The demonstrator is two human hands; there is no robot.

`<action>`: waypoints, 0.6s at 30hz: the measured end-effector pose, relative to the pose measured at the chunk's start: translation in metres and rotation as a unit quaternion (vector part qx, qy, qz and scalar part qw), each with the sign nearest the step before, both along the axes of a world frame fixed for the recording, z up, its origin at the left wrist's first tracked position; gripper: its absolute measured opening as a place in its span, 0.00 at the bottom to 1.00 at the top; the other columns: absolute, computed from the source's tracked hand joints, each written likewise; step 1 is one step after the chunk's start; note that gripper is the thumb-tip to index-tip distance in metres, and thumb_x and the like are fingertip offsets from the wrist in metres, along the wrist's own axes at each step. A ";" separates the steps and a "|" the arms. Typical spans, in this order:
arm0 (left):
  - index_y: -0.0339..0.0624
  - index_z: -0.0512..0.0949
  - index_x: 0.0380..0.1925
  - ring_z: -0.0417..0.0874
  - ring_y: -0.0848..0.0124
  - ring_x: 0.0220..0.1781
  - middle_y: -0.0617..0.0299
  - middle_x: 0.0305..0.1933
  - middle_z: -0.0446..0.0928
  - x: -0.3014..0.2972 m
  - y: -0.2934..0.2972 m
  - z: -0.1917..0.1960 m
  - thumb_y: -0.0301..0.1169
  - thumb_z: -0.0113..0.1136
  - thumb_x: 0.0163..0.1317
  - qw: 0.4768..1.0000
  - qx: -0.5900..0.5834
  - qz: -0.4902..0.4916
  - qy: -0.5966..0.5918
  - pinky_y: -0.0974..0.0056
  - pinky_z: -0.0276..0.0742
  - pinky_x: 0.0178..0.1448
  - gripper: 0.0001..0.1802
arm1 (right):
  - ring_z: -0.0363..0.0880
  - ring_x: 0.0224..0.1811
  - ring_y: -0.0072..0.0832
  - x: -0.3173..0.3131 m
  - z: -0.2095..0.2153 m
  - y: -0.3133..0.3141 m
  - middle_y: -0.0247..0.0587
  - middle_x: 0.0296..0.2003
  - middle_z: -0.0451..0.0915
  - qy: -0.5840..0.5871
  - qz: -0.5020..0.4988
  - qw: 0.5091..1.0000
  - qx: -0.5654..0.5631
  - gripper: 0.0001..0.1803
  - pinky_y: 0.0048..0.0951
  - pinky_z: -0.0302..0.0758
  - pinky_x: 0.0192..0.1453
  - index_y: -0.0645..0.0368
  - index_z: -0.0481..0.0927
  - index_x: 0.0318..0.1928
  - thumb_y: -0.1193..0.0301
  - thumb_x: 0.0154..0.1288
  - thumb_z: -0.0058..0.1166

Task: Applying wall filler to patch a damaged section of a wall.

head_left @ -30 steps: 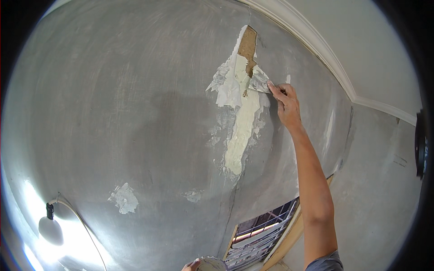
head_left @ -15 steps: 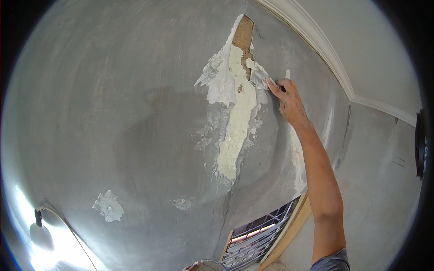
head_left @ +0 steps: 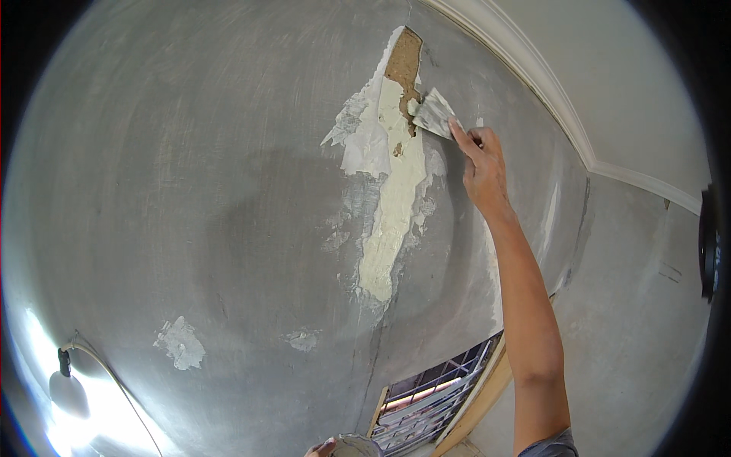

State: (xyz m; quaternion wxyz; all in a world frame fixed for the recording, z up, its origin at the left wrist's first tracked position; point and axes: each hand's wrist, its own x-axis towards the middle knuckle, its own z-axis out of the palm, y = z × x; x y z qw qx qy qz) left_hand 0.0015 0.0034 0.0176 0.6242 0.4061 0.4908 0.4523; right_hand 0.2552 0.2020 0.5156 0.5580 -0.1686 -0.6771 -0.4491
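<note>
My right hand is raised and closed on a putty knife, its wide blade smeared with white filler. The blade's left edge is at the right side of a long damaged strip in the grey wall. Bare brown material shows at the strip's top. Cream filler covers the strip below it, with whiter filler spread to the left. At the lower edge, my left hand is partly cut off, its fingers on the rim of a round container.
A lit bulb hangs on a cable at the lower left. Below the strip is a barred opening with a wooden frame. White moulding runs along the ceiling's edge at the upper right. Smaller filler patches dot the wall.
My right hand has shifted slightly up and left. The putty knife's blade has turned, with its edge now against the strip's right side. My left hand stays by the container.
</note>
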 end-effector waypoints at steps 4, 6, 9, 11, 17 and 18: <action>0.41 0.73 0.60 0.79 0.55 0.50 0.49 0.53 0.77 0.004 -0.004 0.004 0.56 0.42 0.69 1.000 -0.021 0.006 -0.014 0.51 0.80 0.40 0.34 | 0.70 0.41 0.38 -0.018 0.004 0.002 0.44 0.36 0.70 0.028 -0.014 1.000 0.002 0.38 0.33 0.72 0.49 0.43 0.78 0.60 0.92 0.51 0.50; 0.42 0.72 0.61 0.78 0.55 0.51 0.49 0.54 0.77 0.003 -0.008 0.010 0.57 0.42 0.68 1.000 -0.002 0.001 0.002 0.50 0.80 0.41 0.34 | 0.70 0.41 0.38 -0.025 -0.001 0.002 0.44 0.36 0.70 0.039 -0.026 0.999 0.004 0.37 0.34 0.73 0.50 0.43 0.78 0.60 0.91 0.51 0.50; 0.42 0.72 0.61 0.78 0.54 0.52 0.50 0.55 0.77 -0.002 0.002 -0.010 0.57 0.43 0.68 1.000 -0.007 -0.004 -0.012 0.50 0.80 0.40 0.34 | 0.71 0.41 0.40 -0.033 -0.021 -0.001 0.44 0.35 0.69 0.078 -0.085 0.993 -0.013 0.36 0.36 0.73 0.50 0.43 0.78 0.60 0.89 0.53 0.50; 0.44 0.71 0.62 0.77 0.53 0.55 0.51 0.57 0.76 -0.002 0.004 -0.007 0.57 0.43 0.67 1.000 -0.009 -0.022 -0.012 0.48 0.79 0.45 0.34 | 0.71 0.41 0.40 -0.038 -0.041 -0.008 0.45 0.35 0.68 0.119 -0.134 0.983 -0.026 0.34 0.37 0.74 0.49 0.45 0.78 0.61 0.88 0.55 0.49; 0.26 0.69 0.60 0.76 0.56 0.60 0.46 0.60 0.74 0.001 0.007 0.000 0.50 0.42 0.72 0.997 -0.066 -0.033 -0.032 0.56 0.70 0.63 0.34 | 0.71 0.41 0.37 -0.056 -0.094 -0.032 0.44 0.35 0.69 0.166 -0.130 0.967 -0.143 0.34 0.34 0.73 0.48 0.52 0.75 0.63 0.89 0.55 0.50; 0.27 0.69 0.60 0.77 0.55 0.59 0.45 0.60 0.75 0.001 0.007 -0.002 0.50 0.42 0.72 0.996 -0.070 -0.036 -0.053 0.56 0.70 0.63 0.34 | 0.71 0.41 0.37 -0.055 -0.100 -0.033 0.44 0.35 0.69 0.166 -0.130 0.967 -0.144 0.34 0.34 0.73 0.48 0.52 0.75 0.63 0.89 0.55 0.50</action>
